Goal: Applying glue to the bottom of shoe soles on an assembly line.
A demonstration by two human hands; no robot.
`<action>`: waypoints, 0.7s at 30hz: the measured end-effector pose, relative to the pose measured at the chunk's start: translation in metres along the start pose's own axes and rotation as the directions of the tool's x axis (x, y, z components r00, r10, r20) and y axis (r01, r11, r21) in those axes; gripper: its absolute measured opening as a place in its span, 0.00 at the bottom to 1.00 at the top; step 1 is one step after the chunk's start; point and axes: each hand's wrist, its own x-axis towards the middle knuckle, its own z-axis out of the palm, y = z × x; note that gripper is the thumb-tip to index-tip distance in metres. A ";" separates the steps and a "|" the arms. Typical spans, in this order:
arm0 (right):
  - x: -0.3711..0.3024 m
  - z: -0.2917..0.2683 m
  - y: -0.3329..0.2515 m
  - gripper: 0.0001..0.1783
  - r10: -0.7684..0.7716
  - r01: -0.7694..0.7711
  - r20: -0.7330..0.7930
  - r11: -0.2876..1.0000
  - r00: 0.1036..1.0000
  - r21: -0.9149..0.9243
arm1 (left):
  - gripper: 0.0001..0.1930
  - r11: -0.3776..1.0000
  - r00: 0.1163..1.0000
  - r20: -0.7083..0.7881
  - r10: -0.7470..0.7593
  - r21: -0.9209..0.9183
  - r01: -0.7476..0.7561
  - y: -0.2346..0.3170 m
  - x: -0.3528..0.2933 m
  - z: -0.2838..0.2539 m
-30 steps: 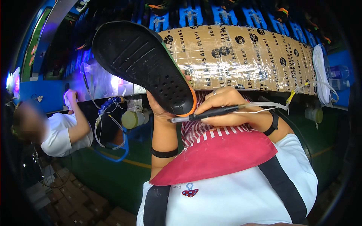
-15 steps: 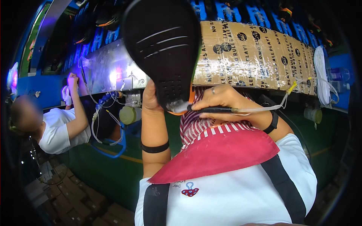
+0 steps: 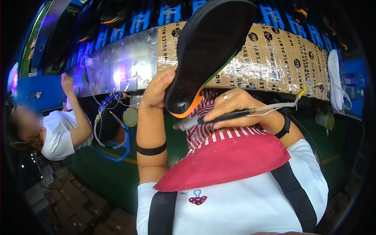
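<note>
A black shoe (image 3: 213, 43), its underside turned up toward me, tilts with the toe to the far right. Orange shows at its heel and green along its right side. My left hand (image 3: 158, 88) grips it at the left of the heel, the thumb along the edge and the other fingers partly hidden. In my right hand (image 3: 235, 105), a brush (image 3: 229, 116) with a black handle is pinched between the fingers; a thin pale tube runs from it to the right. Its whitish bristles sit just below the heel, apart from the shoe. Wet shine marks the heel's underside.
Behind the shoe stretches a bench covered with printed cardboard (image 3: 274, 58), with a metal plate (image 3: 137, 58) at its left. Blue racks (image 3: 270, 15) line the far side. A white bundle (image 3: 335, 78) and plastic bottles (image 3: 354, 80) stand right. A co-worker (image 3: 60, 135) sits left.
The shoe has tilted, its toe swinging to the right. The brush has come away from the heel and moved down toward me. The co-worker's raised hand has shifted slightly left.
</note>
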 end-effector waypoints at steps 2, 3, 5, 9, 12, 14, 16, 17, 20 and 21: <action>-0.001 0.001 0.002 0.13 0.117 -0.130 -0.191 0.990 0.974 -0.056 | 0.25 0.997 0.995 -0.087 -0.052 0.044 0.056 0.003 0.002 0.001; 0.000 0.000 0.002 0.14 0.118 -0.138 -0.206 0.987 0.971 -0.084 | 0.25 0.997 0.995 -0.087 -0.052 0.044 0.056 0.003 0.004 0.000; 0.001 0.003 0.004 0.14 0.119 -0.146 -0.222 0.983 0.968 -0.111 | 0.24 0.991 0.993 -0.005 -0.119 0.069 0.119 0.003 0.006 -0.003; -0.001 0.010 0.004 0.13 0.133 -0.131 -0.193 0.991 0.972 0.023 | 0.23 0.995 0.993 -0.093 -0.075 0.053 0.080 -0.006 0.009 0.002; -0.001 0.008 -0.002 0.13 0.124 -0.113 -0.093 0.987 0.988 0.112 | 0.22 0.981 0.991 -0.137 0.014 -0.190 -0.040 -0.010 0.007 0.002; 0.000 0.008 -0.002 0.14 -0.016 0.020 -0.074 0.999 0.997 0.048 | 0.23 0.968 0.992 -0.111 0.067 -0.236 -0.092 -0.009 0.007 -0.002; -0.001 0.004 -0.005 0.14 0.010 -0.019 -0.152 0.998 0.988 -0.058 | 0.23 0.971 0.991 -0.125 0.054 -0.224 -0.081 -0.007 0.005 -0.002; -0.002 0.005 -0.010 0.13 0.224 -0.211 -0.208 0.974 0.952 0.081 | 0.23 0.974 0.990 -0.138 0.041 -0.213 -0.071 -0.007 0.004 -0.002; -0.007 0.009 -0.001 0.13 0.252 -0.258 -0.212 0.966 0.944 -0.003 | 0.25 0.993 0.998 -0.061 0.021 -0.112 -0.027 -0.003 0.008 0.000; -0.007 0.008 0.000 0.13 0.253 -0.259 -0.208 0.966 0.945 -0.001 | 0.25 0.993 0.998 -0.065 0.022 -0.113 -0.030 -0.001 0.007 0.000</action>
